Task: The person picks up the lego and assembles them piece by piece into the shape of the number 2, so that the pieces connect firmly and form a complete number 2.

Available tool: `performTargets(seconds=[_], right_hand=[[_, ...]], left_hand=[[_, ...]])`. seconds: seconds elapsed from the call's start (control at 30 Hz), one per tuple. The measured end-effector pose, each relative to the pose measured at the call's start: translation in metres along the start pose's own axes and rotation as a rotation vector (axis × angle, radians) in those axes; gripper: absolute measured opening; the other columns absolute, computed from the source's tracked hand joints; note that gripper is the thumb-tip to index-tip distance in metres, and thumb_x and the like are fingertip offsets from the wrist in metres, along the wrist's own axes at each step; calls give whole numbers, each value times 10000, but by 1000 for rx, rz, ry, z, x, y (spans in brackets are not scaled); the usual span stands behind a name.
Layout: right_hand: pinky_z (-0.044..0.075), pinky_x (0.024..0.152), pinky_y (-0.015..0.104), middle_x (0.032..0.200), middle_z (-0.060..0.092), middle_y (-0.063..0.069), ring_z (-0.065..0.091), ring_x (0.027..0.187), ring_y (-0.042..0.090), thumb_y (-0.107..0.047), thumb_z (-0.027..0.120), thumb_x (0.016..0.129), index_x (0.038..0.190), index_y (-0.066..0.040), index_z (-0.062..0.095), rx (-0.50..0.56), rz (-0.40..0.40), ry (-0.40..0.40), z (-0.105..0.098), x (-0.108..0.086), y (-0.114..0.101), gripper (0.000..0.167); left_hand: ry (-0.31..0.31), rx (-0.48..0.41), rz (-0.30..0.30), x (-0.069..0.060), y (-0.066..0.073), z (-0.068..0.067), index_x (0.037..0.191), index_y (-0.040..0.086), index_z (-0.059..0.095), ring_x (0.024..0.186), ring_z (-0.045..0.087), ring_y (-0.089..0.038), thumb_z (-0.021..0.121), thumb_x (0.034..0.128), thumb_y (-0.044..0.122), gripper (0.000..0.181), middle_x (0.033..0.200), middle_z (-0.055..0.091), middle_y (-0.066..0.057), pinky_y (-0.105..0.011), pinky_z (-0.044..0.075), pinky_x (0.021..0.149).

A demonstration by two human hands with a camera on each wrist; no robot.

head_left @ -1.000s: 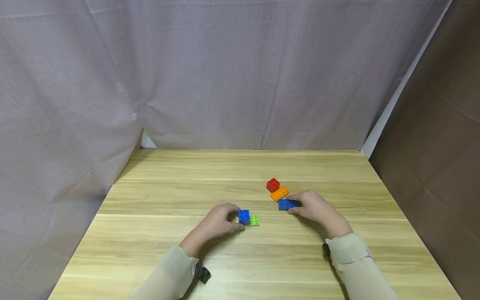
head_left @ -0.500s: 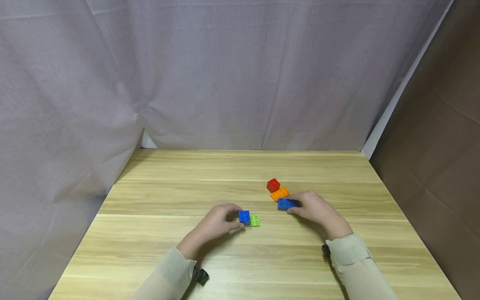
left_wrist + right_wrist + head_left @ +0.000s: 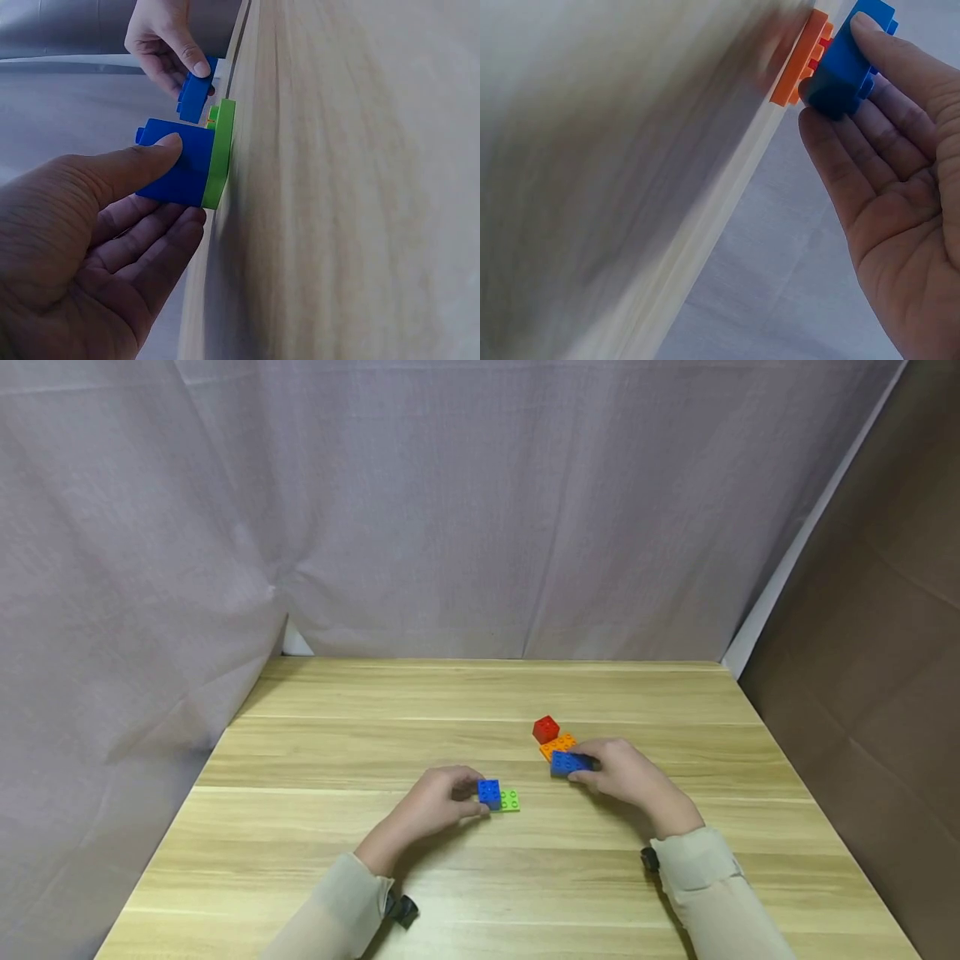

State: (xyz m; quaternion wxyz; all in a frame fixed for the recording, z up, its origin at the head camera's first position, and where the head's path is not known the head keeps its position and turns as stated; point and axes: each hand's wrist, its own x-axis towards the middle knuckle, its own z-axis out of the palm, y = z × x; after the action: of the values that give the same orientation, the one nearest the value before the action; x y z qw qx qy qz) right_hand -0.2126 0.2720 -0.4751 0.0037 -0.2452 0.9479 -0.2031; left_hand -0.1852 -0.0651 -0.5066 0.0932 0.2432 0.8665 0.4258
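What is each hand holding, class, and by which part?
The left hand holds the square blue block by its sides, the far contact hidden; the right hand holds the longer blue block by its long sides.

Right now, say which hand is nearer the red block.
The right hand is nearer, in front and to the right of the red block, holding the long blue block. The left hand, pinching the square blue block, is farther off to the left.

Bare table (image 3: 532,860) leaves a way between the green plate (image 3: 510,801) and the blue brick (image 3: 567,765) in the right hand (image 3: 630,774). Beyond that brick, the orange plate (image 3: 558,744) and red brick (image 3: 546,729) stand in the way; a curtain (image 3: 450,527) closes the far edge.
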Motion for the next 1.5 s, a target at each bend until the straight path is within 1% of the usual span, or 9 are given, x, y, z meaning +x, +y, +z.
performTargets(seconds=[0.23,0.53,0.7,0.93,1.2,1.33,1.5], right_hand=[[538,935,504,1190,709,116,663,1091,291,-263,802,880,1231,-40,698,-5,11,-11,-2,1,-2,429],[558,900,476,1153,724,83,675,1045,247,-296,807,872,1214,-64,717,5,10,-12,-4,2,-7,422],[566,888,464,1150,725,72,679,1044,242,-306,804,874,1209,-72,719,11,1,-10,-5,1,-12,417],[571,877,460,1144,728,67,683,1029,236,-308,807,871,1200,-87,725,12,-10,11,-7,1,-19,406],[564,893,441,1150,721,32,664,1018,185,-320,797,881,1215,-114,718,37,4,-6,-5,2,-27,400],[563,895,433,1150,719,24,659,1014,170,-302,797,883,1225,-116,713,41,-20,-1,-5,2,-32,398],[562,897,406,1148,720,22,663,1020,159,-266,803,879,1214,-99,713,52,-73,12,-6,3,-41,386]], left_hand=[[1,-17,11,1,1,0,1173,115,703,1053,673,-135,825,851,278,381,1110,717,34,-328,527,959],[2,9,29,1,1,-1,1177,115,702,1078,663,-146,822,853,277,382,1139,706,23,-328,520,972],[4,11,32,1,3,-2,1202,112,694,1103,654,-154,824,848,291,417,1173,699,10,-343,511,991],[-4,-17,25,1,4,-3,1202,127,697,1113,657,-161,818,856,271,394,1188,695,13,-341,508,997],[-3,-20,17,0,5,-2,1190,141,705,1096,659,-148,813,862,277,371,1164,699,28,-340,514,985],[-4,-13,10,1,4,-3,1188,146,706,1099,654,-138,812,862,276,367,1161,699,40,-342,509,993],[-6,-12,6,1,5,-3,1189,147,706,1103,650,-131,812,863,267,363,1163,695,51,-334,502,1001]])
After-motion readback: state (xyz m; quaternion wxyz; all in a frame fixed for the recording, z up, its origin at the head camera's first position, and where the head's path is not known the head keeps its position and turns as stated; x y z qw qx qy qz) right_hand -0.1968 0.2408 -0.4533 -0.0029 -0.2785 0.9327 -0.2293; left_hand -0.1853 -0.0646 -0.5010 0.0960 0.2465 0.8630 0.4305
